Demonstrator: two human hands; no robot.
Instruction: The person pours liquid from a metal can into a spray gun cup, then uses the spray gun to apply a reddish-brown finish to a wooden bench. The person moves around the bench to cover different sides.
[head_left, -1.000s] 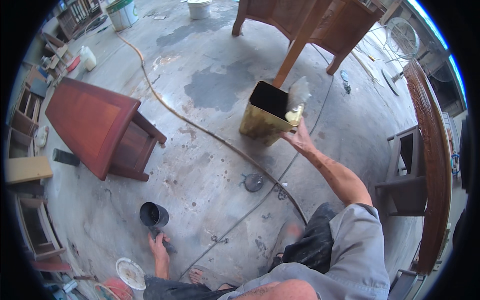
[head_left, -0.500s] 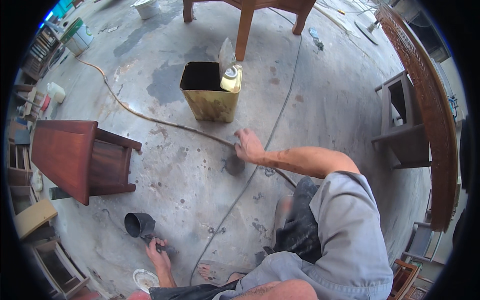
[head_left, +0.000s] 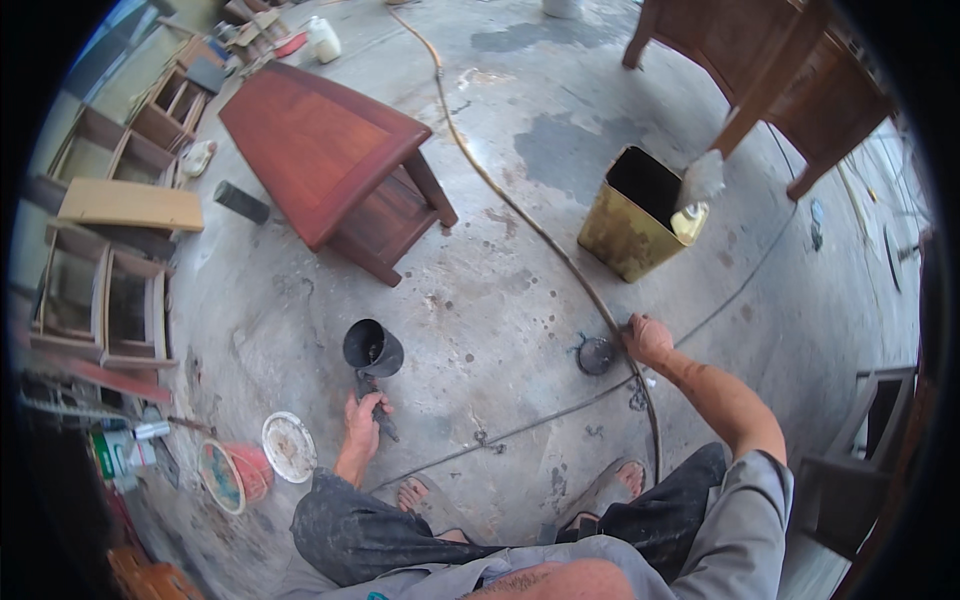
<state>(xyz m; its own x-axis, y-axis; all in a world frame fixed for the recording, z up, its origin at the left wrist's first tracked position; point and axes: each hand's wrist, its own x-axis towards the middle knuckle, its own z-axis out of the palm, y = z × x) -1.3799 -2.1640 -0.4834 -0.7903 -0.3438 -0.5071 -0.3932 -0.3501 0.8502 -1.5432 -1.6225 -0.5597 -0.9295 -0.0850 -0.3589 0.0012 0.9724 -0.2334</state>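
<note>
My left hand (head_left: 365, 422) is closed around the dark handle of a spray gun (head_left: 370, 392). Its black cup (head_left: 374, 348) has an open top, with the inside partly in view. Out to the right, my right hand (head_left: 650, 341) reaches down to the floor with curled fingers at a brownish hose (head_left: 540, 229), apparently gripping it. Just left of those fingers, a dark round lid-like piece (head_left: 596, 356) lies on the concrete. A yellowish square tin (head_left: 632, 233) with an open top stands beyond my right hand, a pale rag-like piece (head_left: 703, 178) at its rim.
A reddish-brown wooden stool (head_left: 318, 140) lies tipped at the upper left. A thin cable (head_left: 560, 412) crosses the floor before my feet. A red bucket (head_left: 238, 477) and a white lid (head_left: 289, 447) sit lower left. Wooden furniture (head_left: 765, 60) stands upper right.
The view has swung left, so the stool and tin sit further right in the picture. My right hand's fingers have curled in at the hose. The spray gun stays in my left hand.
</note>
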